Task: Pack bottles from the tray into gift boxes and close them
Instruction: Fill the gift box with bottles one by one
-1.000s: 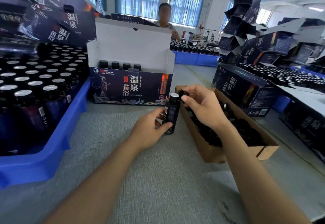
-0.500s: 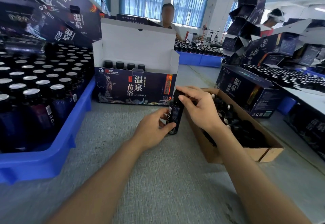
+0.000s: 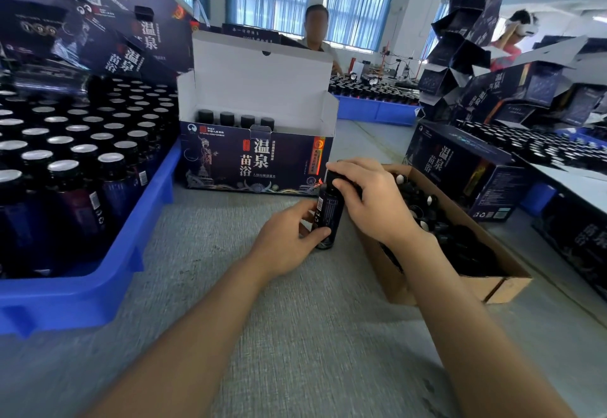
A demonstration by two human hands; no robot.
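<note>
Your left hand (image 3: 289, 240) gripped the lower body of a small dark glass bottle with a printed label (image 3: 326, 217), thumb and fingers curled round it. Your right hand (image 3: 374, 204) clasped its black cap from above. The bottle stood upright on the grey woven table cover (image 3: 295, 335) at the centre of the frame, just in front of the right end of the open dark-blue printed gift box (image 3: 256, 165). 4 black-capped bottles (image 3: 236, 119) lined the box's left part, with its white lid flap raised. The blue plastic tray (image 3: 98, 283) of silver-topped bottles (image 3: 65, 168) filled the left of the frame. A brown cardboard box (image 3: 492, 283) of black caps (image 3: 423, 207) lay just right of your hands.
</note>
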